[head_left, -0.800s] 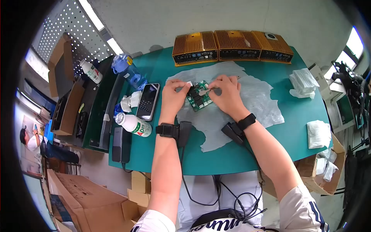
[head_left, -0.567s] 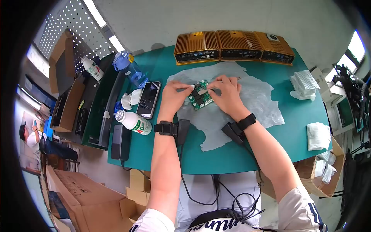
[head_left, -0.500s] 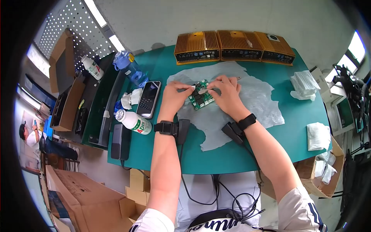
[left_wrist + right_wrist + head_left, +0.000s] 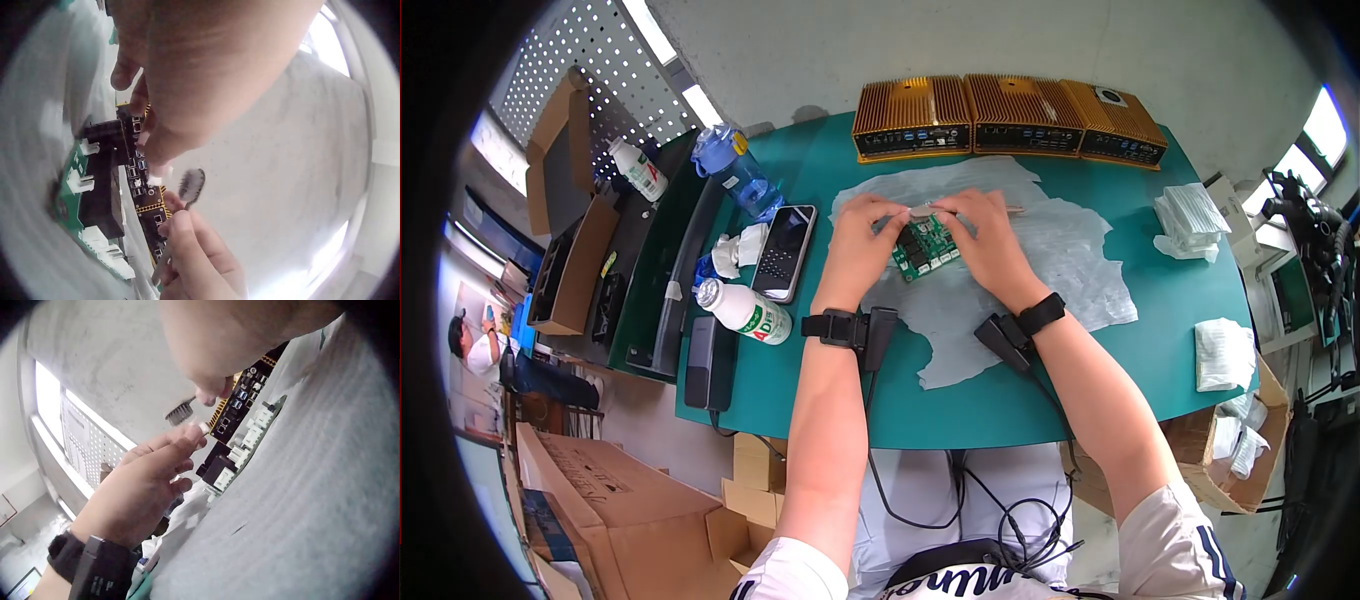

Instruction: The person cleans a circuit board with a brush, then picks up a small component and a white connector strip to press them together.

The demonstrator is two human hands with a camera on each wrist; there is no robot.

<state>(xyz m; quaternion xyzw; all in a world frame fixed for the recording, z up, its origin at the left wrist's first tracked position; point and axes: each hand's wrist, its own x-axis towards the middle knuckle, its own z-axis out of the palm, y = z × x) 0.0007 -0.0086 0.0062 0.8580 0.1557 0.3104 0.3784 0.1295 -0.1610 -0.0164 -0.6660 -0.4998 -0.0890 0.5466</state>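
Note:
A green circuit board (image 4: pixel 925 250) with black blocks and white connectors lies on a crumpled grey-white sheet (image 4: pixel 1060 260). My right hand (image 4: pixel 992 240) pinches a small brush by its handle above the board; its bristled head (image 4: pixel 192 185) shows in the left wrist view, and the brush head (image 4: pixel 180 412) also in the right wrist view. My left hand (image 4: pixel 857 245) is at the board's upper left, thumb and forefinger pinching a small white piece (image 4: pixel 204 428) beside the brush head. What that piece is, I cannot tell.
Three gold finned boxes (image 4: pixel 915 105) stand along the back. On the left are a blue bottle (image 4: pixel 735 170), a phone (image 4: pixel 785 252), a white bottle (image 4: pixel 745 310) and a black case (image 4: pixel 710 362). White packets (image 4: pixel 1190 220) lie at the right, with cables (image 4: pixel 1040 530) over the lap.
Both hands have moved up toward the board's far edge and closer together. The brush head has left the board's middle and is now between the fingertips of the two hands.

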